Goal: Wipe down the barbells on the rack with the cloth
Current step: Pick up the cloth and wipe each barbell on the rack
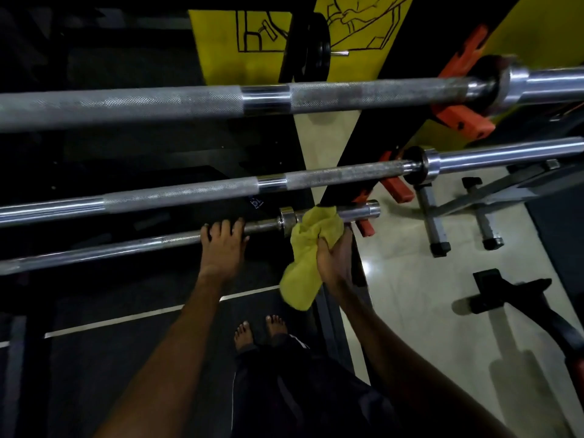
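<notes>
Three steel barbells lie across the rack, one above the other: the top barbell (189, 102), the middle barbell (189, 192) and the lowest barbell (101, 251). My left hand (222, 245) grips the lowest bar's shaft just left of its collar, fingers curled over it. My right hand (333, 257) holds a yellow cloth (308, 245), bunched up and pressed against the lowest bar's sleeve right of the collar. The sleeve's bare end (363, 211) sticks out past the cloth. A loose tail of cloth hangs down below my hand.
Orange rack hooks (464, 120) carry the bars on the right. A black weight plate (308, 49) hangs at the back by a yellow wall panel. A grey bench frame (442, 213) and a black stand (508, 295) sit on the pale floor at right. My bare feet (260, 330) are on dark matting.
</notes>
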